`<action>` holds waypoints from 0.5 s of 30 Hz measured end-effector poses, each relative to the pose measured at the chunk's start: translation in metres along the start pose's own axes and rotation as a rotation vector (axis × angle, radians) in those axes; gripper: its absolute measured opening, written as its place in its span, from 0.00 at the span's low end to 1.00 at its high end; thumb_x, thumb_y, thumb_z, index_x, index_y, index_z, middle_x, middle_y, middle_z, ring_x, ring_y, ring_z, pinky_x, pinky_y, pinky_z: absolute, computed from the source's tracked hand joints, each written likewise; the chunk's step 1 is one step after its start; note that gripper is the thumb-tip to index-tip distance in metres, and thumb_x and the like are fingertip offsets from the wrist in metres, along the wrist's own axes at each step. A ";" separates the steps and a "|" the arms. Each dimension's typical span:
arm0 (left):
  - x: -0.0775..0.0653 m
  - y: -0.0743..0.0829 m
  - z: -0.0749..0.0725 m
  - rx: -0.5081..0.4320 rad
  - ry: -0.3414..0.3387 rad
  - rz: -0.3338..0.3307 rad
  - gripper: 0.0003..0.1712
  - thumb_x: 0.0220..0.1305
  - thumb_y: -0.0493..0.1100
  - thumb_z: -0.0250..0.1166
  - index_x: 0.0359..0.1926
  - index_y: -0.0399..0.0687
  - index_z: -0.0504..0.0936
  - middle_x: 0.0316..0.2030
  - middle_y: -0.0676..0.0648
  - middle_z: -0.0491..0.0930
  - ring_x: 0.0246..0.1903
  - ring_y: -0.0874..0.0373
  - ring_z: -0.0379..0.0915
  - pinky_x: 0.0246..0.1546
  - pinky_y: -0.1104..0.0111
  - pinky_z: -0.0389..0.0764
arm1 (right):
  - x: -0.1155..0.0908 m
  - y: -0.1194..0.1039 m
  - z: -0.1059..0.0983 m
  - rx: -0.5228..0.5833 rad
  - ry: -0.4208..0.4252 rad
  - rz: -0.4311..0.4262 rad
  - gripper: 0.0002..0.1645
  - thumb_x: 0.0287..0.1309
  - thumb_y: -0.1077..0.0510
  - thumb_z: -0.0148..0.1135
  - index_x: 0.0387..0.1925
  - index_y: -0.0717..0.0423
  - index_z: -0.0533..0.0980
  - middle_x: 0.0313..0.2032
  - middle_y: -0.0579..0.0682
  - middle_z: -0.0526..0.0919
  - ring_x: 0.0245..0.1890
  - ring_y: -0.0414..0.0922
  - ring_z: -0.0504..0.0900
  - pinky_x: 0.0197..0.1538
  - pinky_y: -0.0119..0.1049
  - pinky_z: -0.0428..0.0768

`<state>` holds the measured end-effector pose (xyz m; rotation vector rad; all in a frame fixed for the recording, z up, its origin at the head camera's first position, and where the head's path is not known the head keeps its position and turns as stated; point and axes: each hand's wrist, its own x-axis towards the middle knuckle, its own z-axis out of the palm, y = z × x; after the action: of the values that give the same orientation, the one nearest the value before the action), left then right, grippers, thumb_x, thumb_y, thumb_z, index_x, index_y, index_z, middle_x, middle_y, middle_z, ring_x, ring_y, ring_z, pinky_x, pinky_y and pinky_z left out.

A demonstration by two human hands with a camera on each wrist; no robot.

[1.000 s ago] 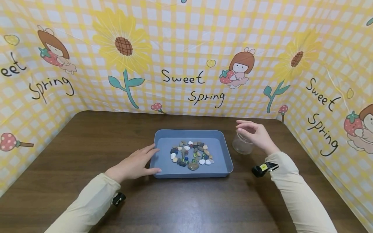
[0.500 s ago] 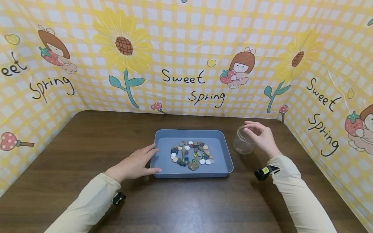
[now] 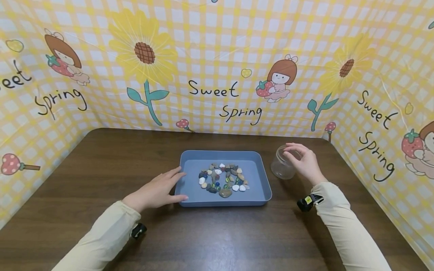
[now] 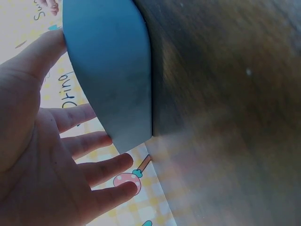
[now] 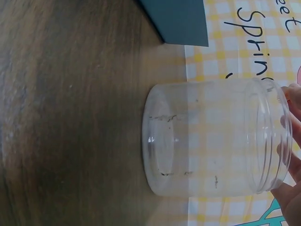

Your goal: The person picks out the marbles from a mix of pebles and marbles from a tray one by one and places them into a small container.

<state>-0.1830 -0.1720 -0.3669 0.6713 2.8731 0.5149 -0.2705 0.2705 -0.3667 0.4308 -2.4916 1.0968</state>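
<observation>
A shallow blue-grey tray (image 3: 190,195) lies on the table, bearing a flat arrangement of pebbles (image 3: 225,193) in white, grey and tan, with several glass marbles among them. My left hand (image 3: 154,191) rests at the tray's left side, fingers spread and thumb near the front corner; the left wrist view shows them against its rim. To the tray's right stands a clear jar (image 3: 282,169), upright and lidless. At its mouth is my right hand (image 3: 306,162), with loosely bent fingers and thumb by the rim (image 5: 268,141). Only a few dark marks show on the jar's see-through wall.
The dark wooden table (image 3: 217,241) runs up to a yellow checked cloth (image 3: 210,45) hanging at the back and both sides. Black wrist cameras sit under both pale sleeves (image 3: 342,214).
My right hand has shifted right and slightly down, from above the jar's mouth to its right rim. The jar, the tray and my left hand look unmoved.
</observation>
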 end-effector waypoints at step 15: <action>0.001 -0.001 -0.001 -0.005 -0.008 -0.005 0.44 0.57 0.63 0.61 0.66 0.40 0.63 0.69 0.34 0.56 0.67 0.37 0.55 0.64 0.41 0.58 | -0.003 0.006 0.000 -0.019 -0.035 0.017 0.10 0.56 0.62 0.62 0.37 0.67 0.80 0.52 0.65 0.78 0.58 0.61 0.72 0.63 0.56 0.63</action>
<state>-0.1847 -0.1723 -0.3662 0.6635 2.8639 0.5173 -0.2708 0.2746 -0.3718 0.4275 -2.5384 1.0806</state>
